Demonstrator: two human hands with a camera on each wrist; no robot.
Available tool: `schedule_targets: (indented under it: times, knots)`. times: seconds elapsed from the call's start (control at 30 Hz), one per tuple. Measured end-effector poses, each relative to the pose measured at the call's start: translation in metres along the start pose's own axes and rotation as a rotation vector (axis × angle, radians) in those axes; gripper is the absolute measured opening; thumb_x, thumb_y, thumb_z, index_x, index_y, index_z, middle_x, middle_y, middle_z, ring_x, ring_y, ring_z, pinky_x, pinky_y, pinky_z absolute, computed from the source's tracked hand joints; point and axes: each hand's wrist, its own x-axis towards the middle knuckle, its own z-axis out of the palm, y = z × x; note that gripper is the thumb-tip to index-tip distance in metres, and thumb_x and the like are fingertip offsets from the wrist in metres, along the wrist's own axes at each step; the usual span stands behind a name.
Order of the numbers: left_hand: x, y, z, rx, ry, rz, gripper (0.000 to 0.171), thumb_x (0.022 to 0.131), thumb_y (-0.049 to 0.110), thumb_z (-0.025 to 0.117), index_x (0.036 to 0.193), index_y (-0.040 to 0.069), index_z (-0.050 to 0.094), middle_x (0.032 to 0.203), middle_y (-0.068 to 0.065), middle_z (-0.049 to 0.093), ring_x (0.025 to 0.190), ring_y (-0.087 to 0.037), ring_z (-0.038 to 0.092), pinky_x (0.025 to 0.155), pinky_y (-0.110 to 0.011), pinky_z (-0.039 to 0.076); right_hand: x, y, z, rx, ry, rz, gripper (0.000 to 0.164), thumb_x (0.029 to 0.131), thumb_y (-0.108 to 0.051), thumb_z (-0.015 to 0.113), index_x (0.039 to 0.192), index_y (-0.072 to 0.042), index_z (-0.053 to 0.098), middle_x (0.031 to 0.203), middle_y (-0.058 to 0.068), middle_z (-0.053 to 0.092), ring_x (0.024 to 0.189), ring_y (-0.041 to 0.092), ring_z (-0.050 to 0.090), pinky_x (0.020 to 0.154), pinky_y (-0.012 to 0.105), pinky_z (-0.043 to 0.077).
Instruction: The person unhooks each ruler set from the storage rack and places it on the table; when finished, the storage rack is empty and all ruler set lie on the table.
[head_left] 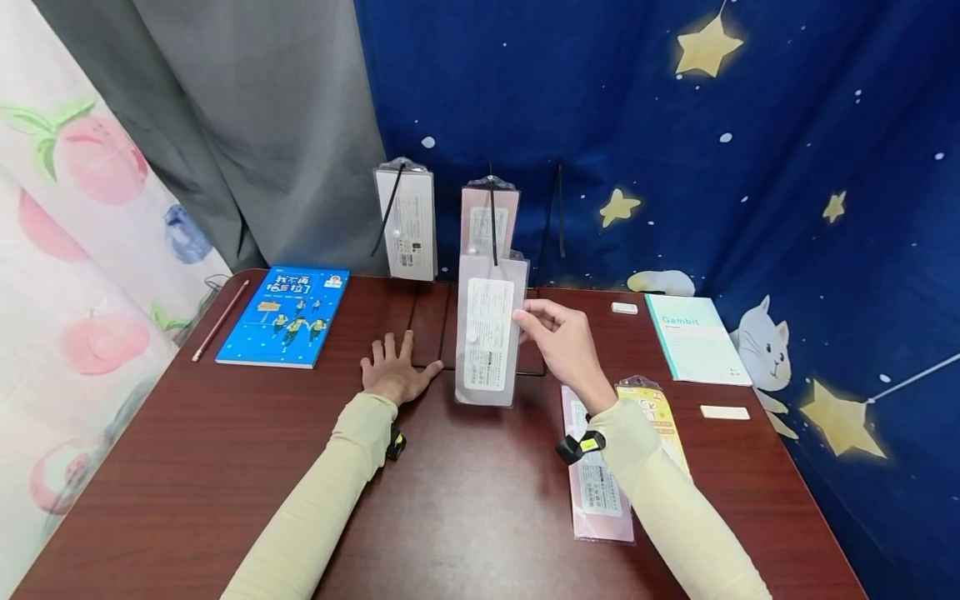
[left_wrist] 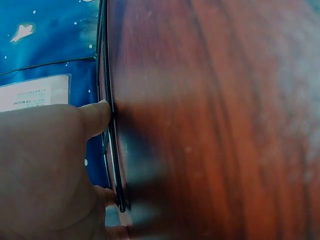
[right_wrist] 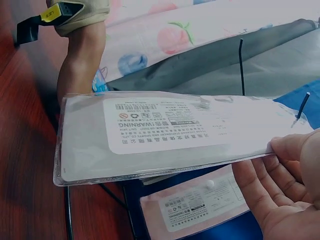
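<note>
My right hand (head_left: pixel 564 337) pinches the right edge of a flat pale grey package (head_left: pixel 463 333) in clear plastic, thumb on its labelled face in the right wrist view. The package stands upright, its top at the tip of the middle hook (head_left: pixel 492 221) of a black wire rack. Behind it a pink package (head_left: pixel 467 200) hangs on that hook, its lower part hidden in the head view. My left hand (head_left: pixel 392 372) rests on the table with fingers spread; its thumb (left_wrist: pixel 95 119) touches the rack's base wire (left_wrist: pixel 114 145).
A white package (head_left: pixel 408 225) hangs on the left hook; the right hook (head_left: pixel 561 212) is bare. Pink (head_left: pixel 603 525) and yellow (head_left: pixel 663 408) packages lie under my right forearm. A blue book (head_left: pixel 251 346), a pencil (head_left: pixel 221 321), a Gambit notebook (head_left: pixel 697 350) and two small white blocks (head_left: pixel 724 412) lie around.
</note>
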Motion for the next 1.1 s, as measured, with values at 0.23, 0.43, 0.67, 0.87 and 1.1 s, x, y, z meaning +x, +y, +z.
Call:
schedule_targets:
  times: [0.23, 0.43, 0.67, 0.87, 1.1]
  knots:
    - [0.000, 0.001, -0.001, 0.006, 0.008, 0.003, 0.091, 0.102, 0.068, 0.040, 0.168, 0.013, 0.008, 0.173, -0.025, 0.007, 0.160, -0.050, 0.007, 0.126, -0.066, 0.014, -0.010, -0.002, -0.005, -0.042, -0.016, 0.018, 0.024, 0.096, -0.026, 0.076, 0.109, -0.006, 0.078, 0.093, 0.018, 0.079, 0.077, 0.023, 0.074, 0.070, 0.020, 0.056]
    - [0.000, 0.000, -0.001, 0.002, 0.009, 0.004, 0.091, 0.103, 0.067, 0.040, 0.168, 0.013, 0.009, 0.173, -0.025, 0.007, 0.160, -0.049, 0.007, 0.126, -0.066, 0.014, -0.018, -0.004, -0.006, -0.060, -0.023, 0.034, 0.024, 0.096, -0.029, 0.076, 0.109, -0.008, 0.077, 0.093, 0.013, 0.079, 0.077, 0.015, 0.074, 0.070, 0.022, 0.056]
    - [-0.001, 0.000, -0.001, 0.004, 0.005, 0.007, 0.091, 0.103, 0.067, 0.040, 0.168, 0.012, 0.008, 0.173, -0.026, 0.006, 0.159, -0.050, 0.007, 0.126, -0.066, 0.014, -0.027, -0.008, -0.007, -0.021, -0.022, 0.044, 0.023, 0.096, -0.025, 0.076, 0.108, -0.006, 0.077, 0.092, 0.014, 0.079, 0.076, 0.018, 0.074, 0.064, 0.021, 0.054]
    - [0.000, 0.001, 0.000, 0.003, -0.005, 0.005, 0.091, 0.103, 0.067, 0.039, 0.168, 0.013, 0.007, 0.173, -0.026, 0.004, 0.160, -0.050, 0.006, 0.126, -0.066, 0.014, -0.036, -0.010, -0.009, -0.039, -0.040, 0.053, 0.022, 0.096, -0.030, 0.076, 0.108, -0.011, 0.077, 0.092, 0.011, 0.079, 0.076, 0.016, 0.073, 0.066, 0.023, 0.057]
    - [-0.001, 0.001, -0.002, -0.005, -0.002, 0.004, 0.092, 0.103, 0.067, 0.040, 0.168, 0.012, 0.007, 0.173, -0.027, 0.005, 0.160, -0.050, 0.006, 0.126, -0.066, 0.013, -0.050, -0.002, -0.009, -0.020, -0.049, 0.084, 0.023, 0.096, -0.029, 0.076, 0.108, -0.009, 0.077, 0.092, 0.013, 0.079, 0.079, 0.030, 0.075, 0.070, 0.023, 0.058]
